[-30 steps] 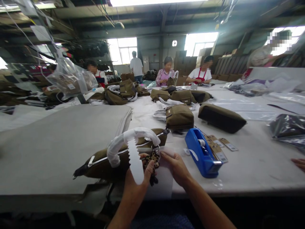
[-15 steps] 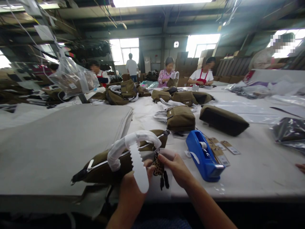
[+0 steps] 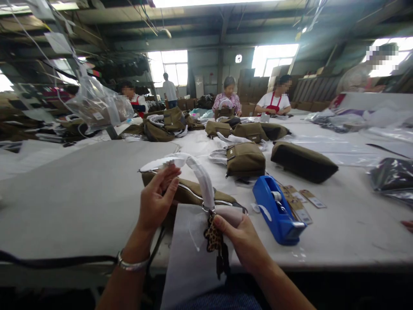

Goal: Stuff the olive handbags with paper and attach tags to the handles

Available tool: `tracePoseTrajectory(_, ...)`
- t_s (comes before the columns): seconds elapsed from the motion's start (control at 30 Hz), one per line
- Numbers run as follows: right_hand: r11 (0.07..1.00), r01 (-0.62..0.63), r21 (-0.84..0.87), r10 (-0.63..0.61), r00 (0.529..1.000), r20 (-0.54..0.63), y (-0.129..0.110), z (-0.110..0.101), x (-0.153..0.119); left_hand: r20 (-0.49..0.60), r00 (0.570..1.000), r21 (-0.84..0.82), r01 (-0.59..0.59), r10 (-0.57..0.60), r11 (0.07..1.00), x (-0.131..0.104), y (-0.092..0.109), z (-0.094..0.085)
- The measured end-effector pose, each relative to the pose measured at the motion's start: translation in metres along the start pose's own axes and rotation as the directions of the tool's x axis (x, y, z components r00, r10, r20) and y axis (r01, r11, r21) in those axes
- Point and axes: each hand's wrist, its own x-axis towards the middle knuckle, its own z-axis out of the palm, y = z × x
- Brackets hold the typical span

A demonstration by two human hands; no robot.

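An olive handbag [image 3: 193, 188] with a zip top lies before me on the table. Its arched handle [image 3: 201, 176] is wrapped in white paper, and a pale toothed strip [image 3: 155, 163] extends from it to the left. My left hand [image 3: 158, 196] is raised beside the handle and strip, fingers bent and thumb apart, holding nothing I can see. Below the handle hangs a leopard-print bag charm [image 3: 213, 237] with dark tassels. My right hand [image 3: 247, 239] pinches the charm's top against a thin white paper sheet [image 3: 183, 258]; most of its fingers are hidden behind the sheet.
To the right stands a blue tape dispenser [image 3: 279, 211], with cardboard tags [image 3: 311, 199] beside it. More olive bags [image 3: 247, 159] lie farther back. Stacked white sheets [image 3: 97, 193] cover the table's left side. Co-workers [image 3: 274, 101] sit across the table.
My left hand has moved up and left from beside the charm to the handle. The toothed strip has swung from hanging down to pointing left. The bag has turned, and the white sheet shows more.
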Motion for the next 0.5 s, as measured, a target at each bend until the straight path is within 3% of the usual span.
tracePoseTrajectory(0.07,0.999,0.017,-0.028,-0.019,0.997,-0.079,0.004,0.000,0.001,-0.010,0.990,-0.035,0.141,-0.141,0.989,-0.007,0.002,0.005)
tracePoseTrajectory(0.13,0.998,0.006,-0.062,-0.016,0.987,-0.162,0.010,-0.003,0.005,0.002,0.953,-0.058,0.301,-0.302,0.952,-0.022,0.001,0.005)
tracePoseTrajectory(0.23,0.994,-0.008,-0.113,-0.015,0.978,-0.209,0.017,-0.008,0.012,0.218,0.866,-0.070,0.475,-0.451,0.877,-0.044,0.004,0.003)
tracePoseTrajectory(0.37,0.995,0.021,-0.096,-0.037,0.985,-0.167,0.011,-0.006,0.016,0.473,0.778,0.048,0.445,-0.413,0.894,-0.052,0.013,0.009)
tracePoseTrajectory(0.5,0.990,0.036,-0.135,-0.049,0.994,-0.094,-0.001,-0.004,0.019,0.493,0.780,0.004,0.440,-0.384,0.898,-0.050,0.020,0.025)
